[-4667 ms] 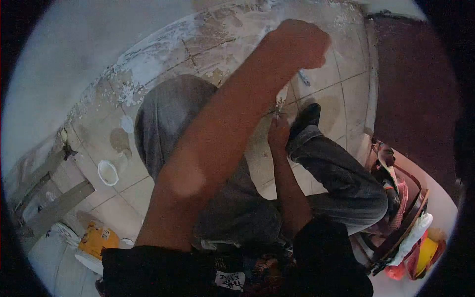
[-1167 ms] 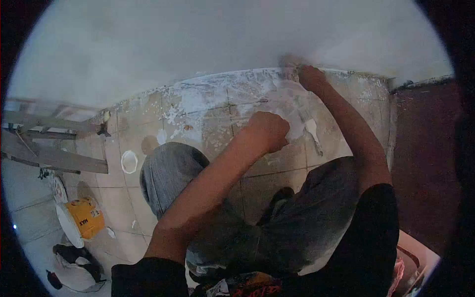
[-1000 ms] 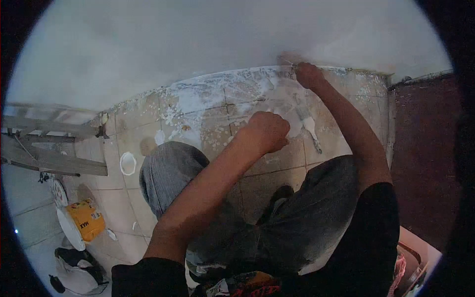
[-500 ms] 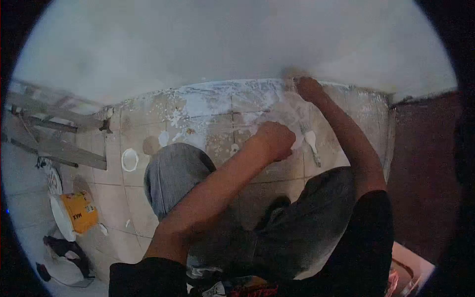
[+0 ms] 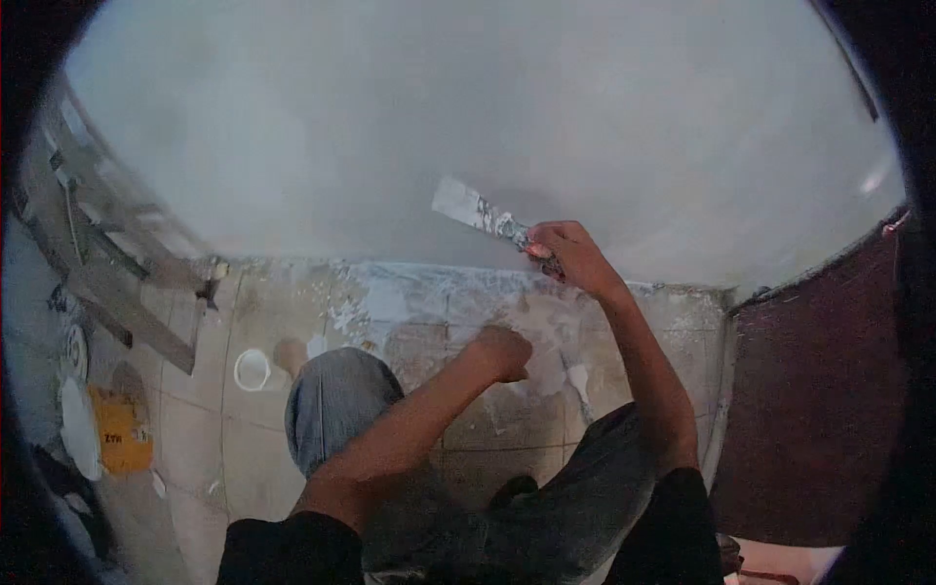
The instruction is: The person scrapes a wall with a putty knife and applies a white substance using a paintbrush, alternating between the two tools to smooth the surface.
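Observation:
My right hand (image 5: 575,255) grips the handle of a putty knife (image 5: 460,204). Its wide blade, pale and smeared with white, points up and left close to the grey-white wall (image 5: 390,117). My left hand (image 5: 499,353) is closed over the tiled floor, to the right of my raised knee; what its fingers hold, if anything, is hidden. To the right of that hand, a white, narrow-handled tool (image 5: 579,378) lies on the tiles. White smears (image 5: 409,292) cover the floor along the foot of the wall.
A ladder-like wooden frame (image 5: 146,312) stands on the left. Near it are a yellow-orange bucket (image 5: 122,434) on its side and a white ring-shaped lid (image 5: 252,370). A dark reddish panel (image 5: 809,390) borders the right side.
My right hand has risen from the wall's foot onto the wall, bringing the putty knife into clear view. My left hand stays closed over the floor. The view has tilted upward.

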